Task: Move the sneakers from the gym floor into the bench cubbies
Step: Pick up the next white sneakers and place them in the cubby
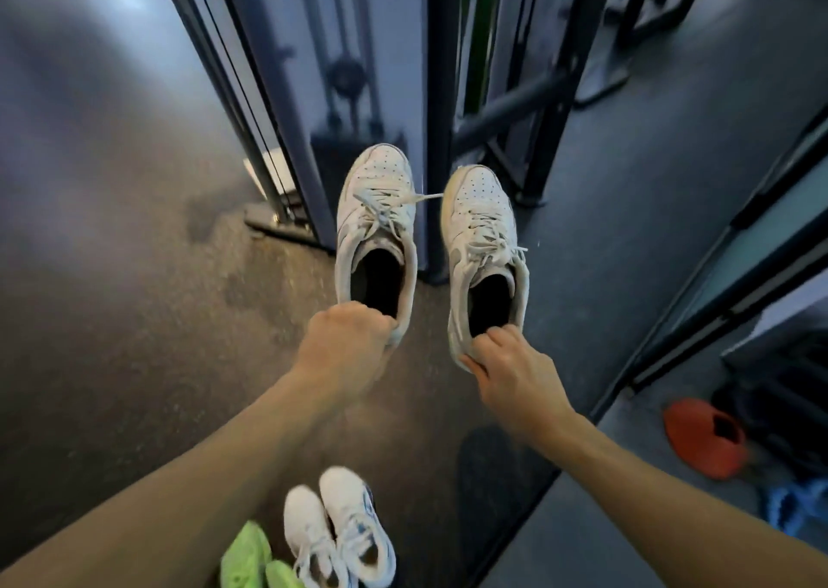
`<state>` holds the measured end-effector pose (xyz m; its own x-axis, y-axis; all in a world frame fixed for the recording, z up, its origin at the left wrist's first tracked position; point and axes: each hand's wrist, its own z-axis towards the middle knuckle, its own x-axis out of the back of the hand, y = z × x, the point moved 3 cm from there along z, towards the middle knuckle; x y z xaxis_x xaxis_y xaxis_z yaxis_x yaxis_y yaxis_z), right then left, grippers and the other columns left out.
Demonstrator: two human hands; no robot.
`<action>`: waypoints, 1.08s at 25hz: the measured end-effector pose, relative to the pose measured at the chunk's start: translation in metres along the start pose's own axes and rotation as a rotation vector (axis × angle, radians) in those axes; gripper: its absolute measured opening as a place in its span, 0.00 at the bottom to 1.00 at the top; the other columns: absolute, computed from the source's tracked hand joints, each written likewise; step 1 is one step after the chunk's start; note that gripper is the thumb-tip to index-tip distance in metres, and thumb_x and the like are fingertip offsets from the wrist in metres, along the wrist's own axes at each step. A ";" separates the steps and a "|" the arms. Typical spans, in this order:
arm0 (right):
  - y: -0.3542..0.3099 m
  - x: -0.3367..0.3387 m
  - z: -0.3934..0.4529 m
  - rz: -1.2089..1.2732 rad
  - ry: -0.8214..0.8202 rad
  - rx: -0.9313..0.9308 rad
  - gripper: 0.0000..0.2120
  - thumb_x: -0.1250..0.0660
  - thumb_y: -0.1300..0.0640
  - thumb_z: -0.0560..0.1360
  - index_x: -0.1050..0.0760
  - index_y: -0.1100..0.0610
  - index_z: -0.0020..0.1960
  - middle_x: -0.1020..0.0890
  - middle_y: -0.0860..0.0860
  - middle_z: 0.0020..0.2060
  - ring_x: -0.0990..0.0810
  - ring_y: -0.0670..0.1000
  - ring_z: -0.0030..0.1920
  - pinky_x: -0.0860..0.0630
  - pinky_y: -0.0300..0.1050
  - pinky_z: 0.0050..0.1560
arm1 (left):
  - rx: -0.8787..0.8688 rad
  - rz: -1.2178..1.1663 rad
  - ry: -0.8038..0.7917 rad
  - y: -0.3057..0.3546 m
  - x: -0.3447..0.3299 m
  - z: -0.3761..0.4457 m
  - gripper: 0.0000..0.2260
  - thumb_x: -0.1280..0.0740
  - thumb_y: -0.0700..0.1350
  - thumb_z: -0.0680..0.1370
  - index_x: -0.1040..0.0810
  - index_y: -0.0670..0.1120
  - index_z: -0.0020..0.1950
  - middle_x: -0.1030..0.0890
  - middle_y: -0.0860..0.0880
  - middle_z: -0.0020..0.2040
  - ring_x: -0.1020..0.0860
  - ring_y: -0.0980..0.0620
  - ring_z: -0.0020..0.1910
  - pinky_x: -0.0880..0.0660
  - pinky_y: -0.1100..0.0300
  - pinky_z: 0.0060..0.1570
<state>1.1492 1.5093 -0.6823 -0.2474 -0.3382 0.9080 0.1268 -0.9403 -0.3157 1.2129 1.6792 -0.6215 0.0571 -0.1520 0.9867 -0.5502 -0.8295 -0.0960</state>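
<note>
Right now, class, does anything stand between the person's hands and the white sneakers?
No. The left hand grips the left sneaker by its heel, and the right hand grips the right sneaker likewise. No cubbies are clearly in view.

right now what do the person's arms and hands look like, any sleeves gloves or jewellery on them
Both forearms are bare right up to the bottom edge of the frame, with no sleeve showing. The left hand and right hand wear no gloves. No watch, bracelet or band shows on either wrist, and no ring is visible on the fingers in view. The picture is slightly blurred, so very small details could be missed.
</note>
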 end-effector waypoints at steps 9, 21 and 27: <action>-0.075 0.317 0.129 -0.167 0.332 0.131 0.10 0.25 0.63 0.65 0.27 0.57 0.36 0.24 0.51 0.33 0.24 0.55 0.35 0.41 0.39 0.19 | -0.061 0.081 0.550 -0.032 0.328 -0.026 0.09 0.37 0.49 0.78 0.21 0.46 0.45 0.19 0.46 0.42 0.21 0.45 0.43 0.25 0.52 0.38; -0.138 0.552 0.085 -0.313 0.637 0.132 0.08 0.31 0.65 0.69 0.30 0.58 0.37 0.25 0.53 0.34 0.25 0.54 0.34 0.34 0.43 0.23 | -0.315 0.000 0.954 0.009 0.512 -0.111 0.13 0.22 0.43 0.66 0.25 0.46 0.28 0.25 0.52 0.26 0.26 0.52 0.27 0.36 0.63 0.21; -0.107 0.623 0.005 -0.442 0.658 -0.004 0.08 0.29 0.63 0.70 0.28 0.57 0.38 0.24 0.52 0.34 0.25 0.53 0.35 0.32 0.44 0.22 | -0.465 -0.101 0.989 0.100 0.542 -0.125 0.12 0.23 0.44 0.67 0.24 0.46 0.30 0.25 0.52 0.27 0.25 0.51 0.28 0.31 0.60 0.21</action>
<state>0.9862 1.3991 -0.0818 -0.7914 0.1156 0.6003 -0.1193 -0.9923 0.0338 1.0847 1.5815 -0.0797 -0.4599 0.5759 0.6759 -0.8528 -0.4986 -0.1555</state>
